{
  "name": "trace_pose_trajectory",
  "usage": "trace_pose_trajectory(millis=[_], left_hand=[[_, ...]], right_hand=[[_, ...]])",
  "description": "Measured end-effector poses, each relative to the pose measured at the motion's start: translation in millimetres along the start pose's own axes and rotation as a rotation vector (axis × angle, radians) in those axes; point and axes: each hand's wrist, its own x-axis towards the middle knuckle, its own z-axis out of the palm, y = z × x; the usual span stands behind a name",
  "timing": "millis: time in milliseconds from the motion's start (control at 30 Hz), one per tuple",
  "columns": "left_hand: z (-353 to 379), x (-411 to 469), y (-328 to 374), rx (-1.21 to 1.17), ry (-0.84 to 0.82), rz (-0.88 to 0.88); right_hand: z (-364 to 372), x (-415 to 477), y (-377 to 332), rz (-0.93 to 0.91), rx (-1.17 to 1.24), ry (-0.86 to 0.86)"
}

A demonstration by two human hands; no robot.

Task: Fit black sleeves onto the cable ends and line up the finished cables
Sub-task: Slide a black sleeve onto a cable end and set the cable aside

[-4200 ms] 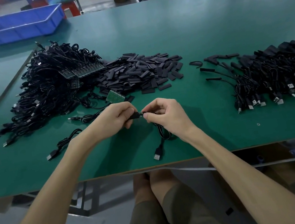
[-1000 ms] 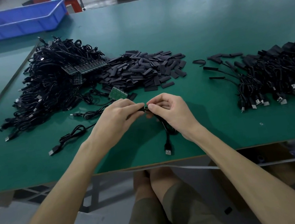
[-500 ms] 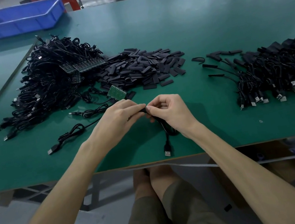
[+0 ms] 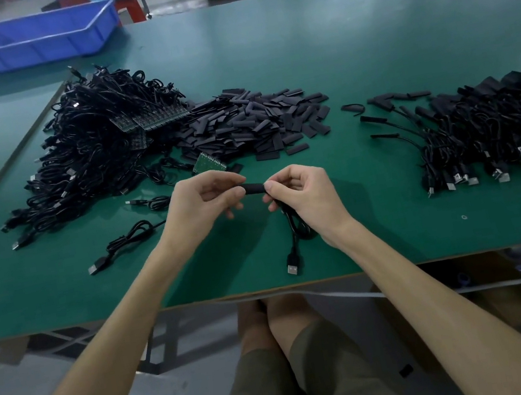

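On a green surface (image 4: 42,288), a tangled heap of unsleeved cables (image 4: 98,156) lies at the left, with a pile of loose sleeves (image 4: 256,121) just beside it. In the middle, the person's left hand (image 4: 198,208) pinches one end of a black sleeve (image 4: 254,188). The right hand (image 4: 304,196) pinches the other end, so both hands are closed on the piece over the surface. The cable (image 4: 295,226) loops down under the right hand, and its USB plug (image 4: 294,266) rests near the front edge. At the right, finished cables (image 4: 485,136) lie in a row, plugs toward the person. The fit may fail if either pinch slackens: the sleeve could slide back off or stop short of the cable end, which the fingers hide. The plug, so near the edge, could drop over and drag the cable. A hasty set-down at the right could scatter the row.
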Motion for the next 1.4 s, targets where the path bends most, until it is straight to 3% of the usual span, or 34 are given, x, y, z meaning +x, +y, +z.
trace_pose_trajectory(millis=[100,400,800,1400], left_hand=[[-2.1,-2.3,-3.0,-0.17,0.049,-0.08],[-2.0,-3.5,-0.8,-0.285,0.042,-0.182],[-8.6,-3.6,8.1,-0.454,-0.412,-0.115],[-10.1,-2.6,4.3,-0.45,-0.389,-0.171]], right_hand=[[0.4,0.4,0.6,-0.001,-0.004,0.005],[0.0,0.7,1.9,-0.02,-0.04,0.008],[-3.8,-0.2,-0.6,-0.033,-0.003,-0.033],[-7.3,-0.7,0.7,-0.032,-0.017,-0.066]])
